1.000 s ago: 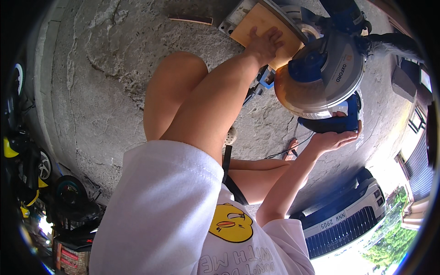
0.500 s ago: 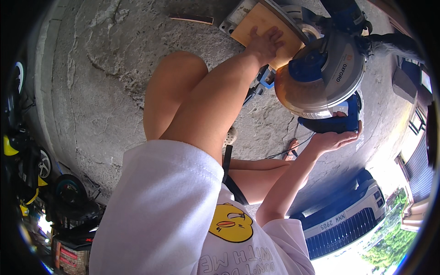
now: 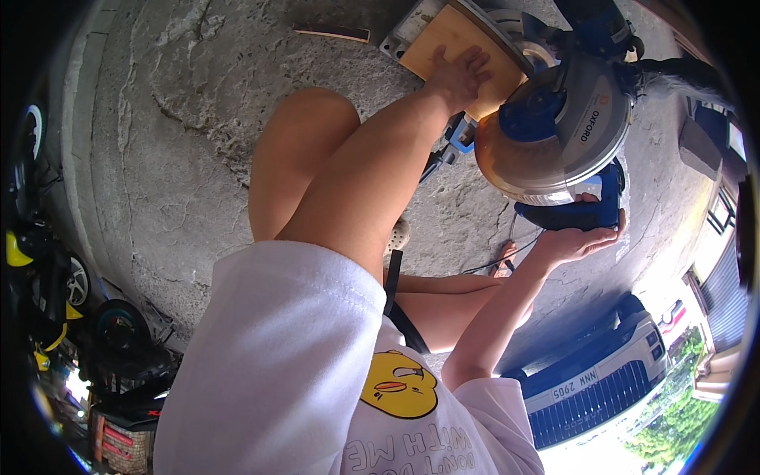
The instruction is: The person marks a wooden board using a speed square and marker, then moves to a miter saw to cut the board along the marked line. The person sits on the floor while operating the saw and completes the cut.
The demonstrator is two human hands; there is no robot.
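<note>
A blue and grey miter saw (image 3: 590, 119) with a clear, amber-tinted blade guard (image 3: 507, 162) stands on the concrete at the upper right. On its base lies a flat light-brown wooden board (image 3: 431, 39). My left hand (image 3: 461, 79) rests on the board, palm down, with the fingers spread. The fingers of my right hand (image 3: 578, 241) are wrapped around the saw's blue handle (image 3: 570, 215), and the thumb shows inside the handle loop. The guard covers the blade, and I cannot tell whether it spins. A blue clamp part (image 3: 457, 136) sits beside my left wrist.
A thin wood offcut (image 3: 331, 32) lies on the rough concrete floor (image 3: 190, 182). My bent legs (image 3: 297, 150) are close below the saw. Motorbikes (image 3: 119, 332) stand at the left, and a blue vehicle (image 3: 586, 388) is at the lower right. A cable (image 3: 491, 265) runs along the floor.
Both hands, the board and the saw stay where they were. A small red shape has appeared in the bright background beyond the blue vehicle.
</note>
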